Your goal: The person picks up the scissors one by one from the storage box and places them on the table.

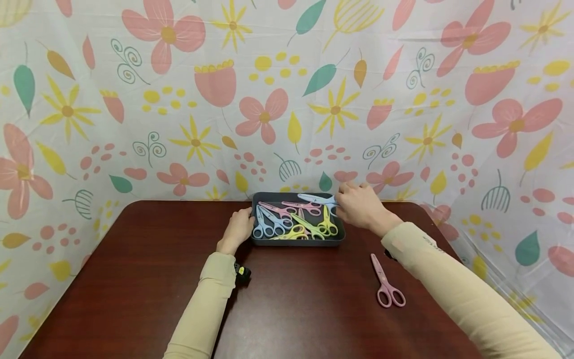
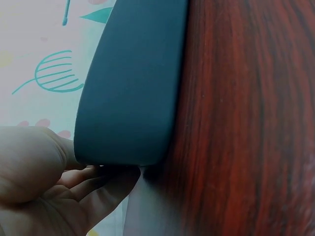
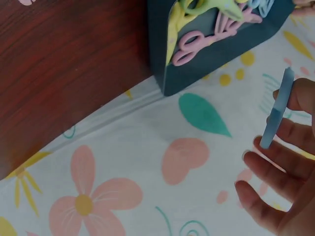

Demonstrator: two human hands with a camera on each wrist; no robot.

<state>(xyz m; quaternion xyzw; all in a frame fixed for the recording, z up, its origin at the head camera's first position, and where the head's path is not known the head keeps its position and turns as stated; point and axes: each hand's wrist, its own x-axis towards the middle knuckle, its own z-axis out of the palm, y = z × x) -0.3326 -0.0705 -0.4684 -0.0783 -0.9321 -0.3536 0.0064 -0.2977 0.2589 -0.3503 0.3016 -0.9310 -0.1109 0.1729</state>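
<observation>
A dark grey tray (image 1: 298, 243) stands at the back of the table, holding several pairs of scissors in pink, blue, yellow and green. My left hand (image 1: 237, 229) grips the tray's left end; in the left wrist view its fingers (image 2: 106, 196) lie against the tray's end wall. Over the tray's back right corner, my right hand (image 1: 362, 208) pinches a pair of light blue scissors (image 1: 309, 198), blades pointing left. The right wrist view shows the blue scissors edge-on between thumb and fingers, the other fingers spread.
One pair of pink scissors (image 1: 383, 283) lies on the reddish-brown wooden table (image 1: 296, 309), to the right and in front of the tray. Behind the table's back edge hangs a floral curtain (image 1: 278, 99), close to the tray.
</observation>
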